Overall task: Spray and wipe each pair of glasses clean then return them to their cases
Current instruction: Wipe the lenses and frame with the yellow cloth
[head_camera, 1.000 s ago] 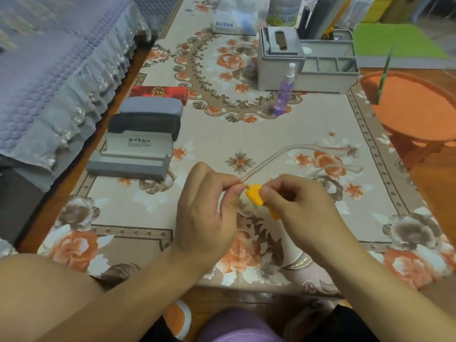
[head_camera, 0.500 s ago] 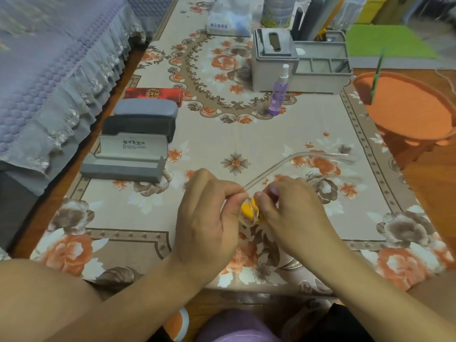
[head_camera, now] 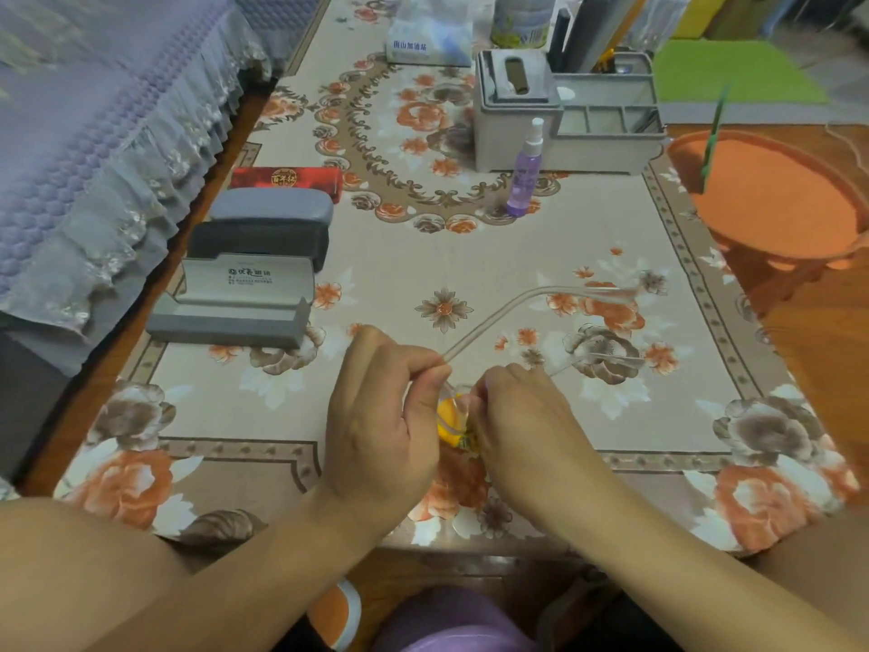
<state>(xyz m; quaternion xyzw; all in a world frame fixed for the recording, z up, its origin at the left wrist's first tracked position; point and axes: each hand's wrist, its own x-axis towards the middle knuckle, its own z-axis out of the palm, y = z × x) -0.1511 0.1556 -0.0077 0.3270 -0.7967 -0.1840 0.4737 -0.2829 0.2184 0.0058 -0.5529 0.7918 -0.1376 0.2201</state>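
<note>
A pair of clear-framed glasses (head_camera: 517, 305) is held over the near part of the table, its temples pointing away to the right. My left hand (head_camera: 381, 416) grips the frame at its left end. My right hand (head_camera: 522, 416) pinches a yellow cloth (head_camera: 449, 421) against a lens between the two hands. An open grey case (head_camera: 235, 305) lies at the left. Behind it sit a dark closed case (head_camera: 258, 242), a grey closed case (head_camera: 272, 207) and a red case (head_camera: 287, 179). A purple spray bottle (head_camera: 525, 174) stands upright at mid-table.
A grey desk organiser (head_camera: 564, 129) stands behind the bottle, with a tissue pack (head_camera: 430, 40) and a can further back. An orange stool (head_camera: 776, 195) is beside the table's right edge. A lilac frilled cover (head_camera: 94, 134) borders the left side.
Both hands dropped slightly toward me and closed together. The yellow cloth moved from between the fingertips to pressed over the lens.
</note>
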